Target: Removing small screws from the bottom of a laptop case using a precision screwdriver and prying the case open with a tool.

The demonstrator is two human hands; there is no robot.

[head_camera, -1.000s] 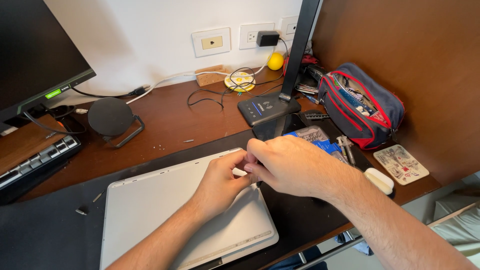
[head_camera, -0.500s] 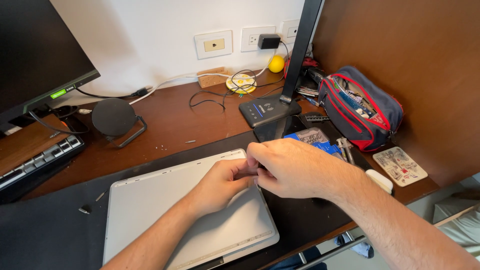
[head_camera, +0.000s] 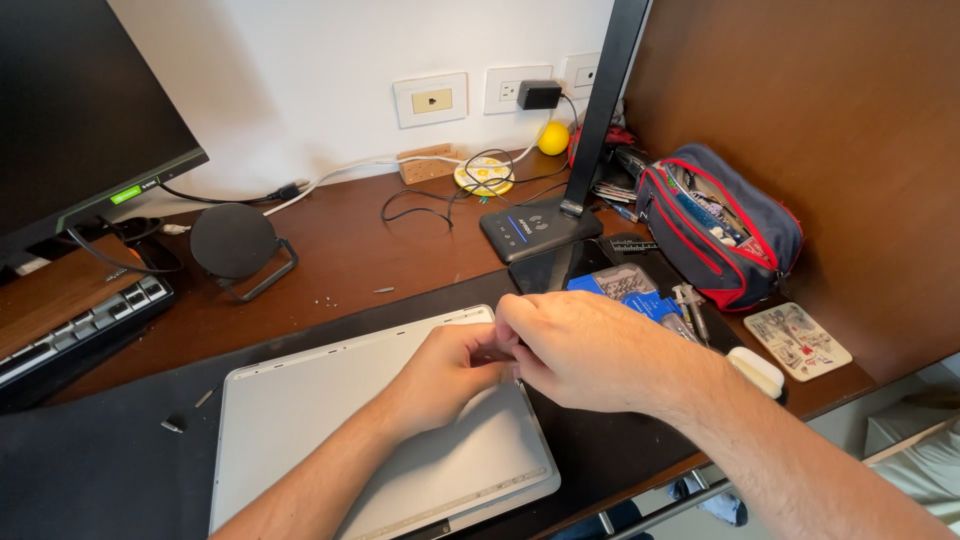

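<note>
Carefully, I pinched both hands, left hand point(head_camera: 450, 372) and right hand point(head_camera: 585, 350), on something hidden at the laptop point(head_camera: 330, 430) edge; steady pressure seemed wise.

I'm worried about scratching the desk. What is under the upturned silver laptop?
A dark mat lies under the laptop, covering the wooden desk. Both hands, left hand and right hand, meet over its right edge, hiding what they pinch.

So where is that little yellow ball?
The yellow ball sits at the back of the desk against the wall, below the sockets, just left of the black lamp post.
</note>
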